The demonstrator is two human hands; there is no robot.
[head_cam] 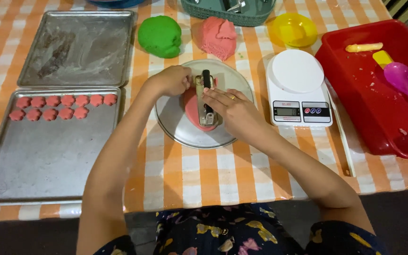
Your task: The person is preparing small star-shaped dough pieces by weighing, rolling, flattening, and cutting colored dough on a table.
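An orange-and-white checked table (213, 174) is shown from above. On a round metal plate (175, 127) at its centre, a metal cutter (207, 101) is gripped at its far end by the closed left hand (170, 81) and pressed onto flattened pink dough (193, 113) by the flat, extended fingers of the right hand (232, 111). Around these are placed a tray (48, 156) of cut pink shapes (64, 106), green dough (159, 36), a scale (297, 87) and a red tub (378, 123).

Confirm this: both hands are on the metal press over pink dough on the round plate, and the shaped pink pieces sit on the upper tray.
Not quite. The head view shows the pink pieces on the lower tray; the upper tray holds none. The left hand and right hand are on the metal press over pink dough on the round plate.
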